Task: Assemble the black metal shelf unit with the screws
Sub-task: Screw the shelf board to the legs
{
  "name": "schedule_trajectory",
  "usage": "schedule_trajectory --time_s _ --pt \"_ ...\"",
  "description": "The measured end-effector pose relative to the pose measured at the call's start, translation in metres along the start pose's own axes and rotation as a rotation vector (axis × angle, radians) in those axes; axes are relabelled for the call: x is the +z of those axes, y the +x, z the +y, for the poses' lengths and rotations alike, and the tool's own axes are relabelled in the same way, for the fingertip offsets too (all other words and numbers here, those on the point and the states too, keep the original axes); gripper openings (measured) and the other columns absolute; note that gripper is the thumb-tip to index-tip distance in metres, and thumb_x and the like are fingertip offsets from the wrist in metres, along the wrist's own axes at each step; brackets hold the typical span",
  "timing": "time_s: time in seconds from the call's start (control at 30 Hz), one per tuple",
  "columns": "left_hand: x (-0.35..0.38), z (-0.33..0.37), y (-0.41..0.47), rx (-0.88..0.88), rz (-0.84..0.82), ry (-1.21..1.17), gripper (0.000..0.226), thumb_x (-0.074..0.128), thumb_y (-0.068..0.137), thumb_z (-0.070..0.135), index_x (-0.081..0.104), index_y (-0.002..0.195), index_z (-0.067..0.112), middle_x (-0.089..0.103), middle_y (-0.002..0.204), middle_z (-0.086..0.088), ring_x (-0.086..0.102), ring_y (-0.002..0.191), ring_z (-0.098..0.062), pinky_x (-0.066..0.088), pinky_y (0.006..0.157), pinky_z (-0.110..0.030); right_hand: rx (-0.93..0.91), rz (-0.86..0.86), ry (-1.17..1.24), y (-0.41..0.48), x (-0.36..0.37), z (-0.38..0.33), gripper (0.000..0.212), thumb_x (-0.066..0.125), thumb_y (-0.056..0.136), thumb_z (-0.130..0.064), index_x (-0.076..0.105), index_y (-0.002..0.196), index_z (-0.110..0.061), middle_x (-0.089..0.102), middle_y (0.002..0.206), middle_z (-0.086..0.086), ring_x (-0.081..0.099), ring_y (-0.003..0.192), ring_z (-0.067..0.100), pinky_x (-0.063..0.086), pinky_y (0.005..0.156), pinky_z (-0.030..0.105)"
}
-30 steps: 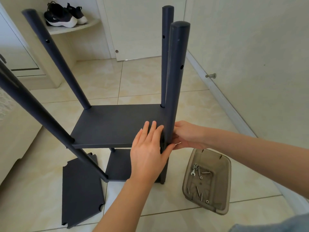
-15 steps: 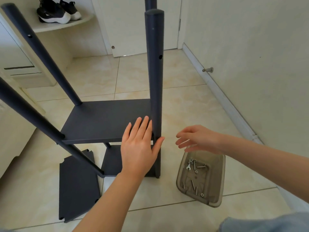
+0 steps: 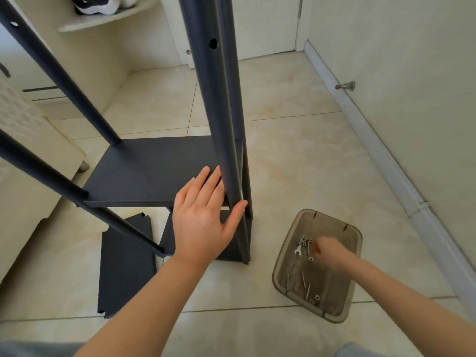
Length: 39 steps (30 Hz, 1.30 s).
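The right hand (image 3: 332, 253) is leaving the post (image 3: 221, 124), reaching into the tray (image 3: 278, 274) for screws (image 3: 304, 242), its fingers too blurred to tell; the left hand (image 3: 203, 220), fingers straight, is steadying the shelf (image 3: 144, 171).

The shelf unit (image 3: 154, 171) is matte black with a bluish cast. The tray (image 3: 281, 266) is translucent smoky brown and the screws (image 3: 304, 242) in it silver. Floor tiles (image 3: 296, 163) are cream with pale orange marbling; the sneakers (image 3: 98, 6) are black and white.
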<state>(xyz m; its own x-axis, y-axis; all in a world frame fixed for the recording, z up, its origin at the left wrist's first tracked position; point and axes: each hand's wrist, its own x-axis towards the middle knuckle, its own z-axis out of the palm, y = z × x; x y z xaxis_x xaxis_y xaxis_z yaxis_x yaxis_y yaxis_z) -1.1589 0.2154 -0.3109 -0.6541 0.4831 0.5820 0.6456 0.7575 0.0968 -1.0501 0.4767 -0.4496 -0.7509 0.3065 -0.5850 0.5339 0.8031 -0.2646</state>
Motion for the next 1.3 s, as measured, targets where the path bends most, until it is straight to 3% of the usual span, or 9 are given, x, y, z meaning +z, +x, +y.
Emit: schedule_trajectory --time_s 0.1,0.27,0.47,0.67,0.97,1.07,1.17,1.23,1.3 --pt "-0.001 0.002 0.001 -0.014 0.003 -0.017 0.055 0.046 0.099 0.054 0.072 0.124 0.012 0.067 0.134 -0.003 0.052 0.137 -0.024 0.027 0.115 -0.034 0.002 -0.032 -0.073 0.015 0.019 0.006 0.021 0.042 0.102 -0.013 0.059 0.112 -0.007 0.065 0.114 0.014 0.063 0.101 0.028 0.046 0.076 0.029" --pt "-0.002 0.002 0.001 -0.002 0.015 -0.025 0.053 0.048 0.099 0.052 0.071 0.126 0.012 0.068 0.132 -0.004 0.054 0.135 -0.025 0.027 0.114 -0.034 0.018 -0.056 -0.097 0.031 0.031 0.01 0.028 0.045 0.099 -0.014 0.06 0.123 -0.01 0.062 0.124 0.014 0.061 0.11 0.029 0.051 0.091 0.033" --pt "-0.002 0.002 0.001 -0.002 0.012 -0.021 0.05 0.05 0.098 0.05 0.069 0.126 0.013 0.068 0.132 -0.003 0.053 0.135 -0.024 0.024 0.114 -0.03 0.03 -0.01 -0.135 0.039 0.04 0.01 0.025 0.052 0.097 -0.017 0.056 0.121 -0.01 0.063 0.12 0.012 0.062 0.106 0.028 0.049 0.082 0.031" --pt "-0.002 0.002 0.001 -0.004 0.002 -0.043 0.05 0.05 0.098 0.05 0.069 0.126 0.014 0.068 0.131 -0.003 0.054 0.134 -0.024 0.024 0.113 -0.03 -0.017 0.021 -0.273 0.039 0.044 0.004 0.031 0.041 0.097 0.0 0.052 0.126 -0.006 0.057 0.129 0.014 0.059 0.117 0.031 0.047 0.09 0.037" --pt "-0.006 0.003 0.002 -0.017 -0.048 -0.077 0.049 0.049 0.098 0.051 0.07 0.123 0.015 0.068 0.131 -0.001 0.053 0.136 -0.025 0.029 0.111 -0.037 -0.056 0.005 -0.273 0.03 0.041 0.005 0.036 0.043 0.096 0.002 0.05 0.13 -0.008 0.056 0.131 0.014 0.059 0.117 0.031 0.049 0.092 0.037" --pt "-0.007 0.003 0.003 -0.026 -0.071 -0.098 0.05 0.048 0.098 0.052 0.07 0.123 0.016 0.068 0.131 -0.001 0.052 0.136 -0.026 0.029 0.111 -0.039 -0.065 0.013 -0.256 0.021 0.037 0.003 0.037 0.043 0.094 0.006 0.053 0.127 -0.007 0.06 0.119 0.013 0.062 0.109 0.031 0.051 0.086 0.036" --pt "-0.009 0.002 0.004 -0.029 -0.094 -0.122 0.051 0.046 0.097 0.054 0.07 0.121 0.017 0.068 0.132 0.0 0.05 0.137 -0.025 0.03 0.109 -0.04 -0.085 0.02 -0.233 0.008 0.029 0.001 0.025 0.044 0.093 0.006 0.059 0.105 -0.01 0.053 0.09 0.007 0.056 0.085 0.026 0.042 0.072 0.031" --pt "-0.011 0.002 0.005 -0.037 -0.115 -0.123 0.052 0.045 0.096 0.055 0.071 0.121 0.017 0.068 0.131 0.001 0.05 0.138 -0.025 0.031 0.109 -0.041 -0.077 0.028 -0.183 0.001 0.023 -0.001 0.022 0.046 0.089 0.006 0.055 0.087 -0.014 0.056 0.09 0.007 0.05 0.076 0.022 0.038 0.068 0.027" --pt "-0.014 0.001 0.008 -0.053 -0.158 -0.127 0.056 0.043 0.096 0.058 0.072 0.121 0.018 0.068 0.131 0.002 0.048 0.139 -0.024 0.032 0.11 -0.042 -0.089 0.04 -0.101 -0.007 0.016 -0.003 0.015 0.052 0.088 0.003 0.059 0.084 -0.01 0.063 0.095 0.012 0.058 0.08 0.025 0.036 0.067 0.026"
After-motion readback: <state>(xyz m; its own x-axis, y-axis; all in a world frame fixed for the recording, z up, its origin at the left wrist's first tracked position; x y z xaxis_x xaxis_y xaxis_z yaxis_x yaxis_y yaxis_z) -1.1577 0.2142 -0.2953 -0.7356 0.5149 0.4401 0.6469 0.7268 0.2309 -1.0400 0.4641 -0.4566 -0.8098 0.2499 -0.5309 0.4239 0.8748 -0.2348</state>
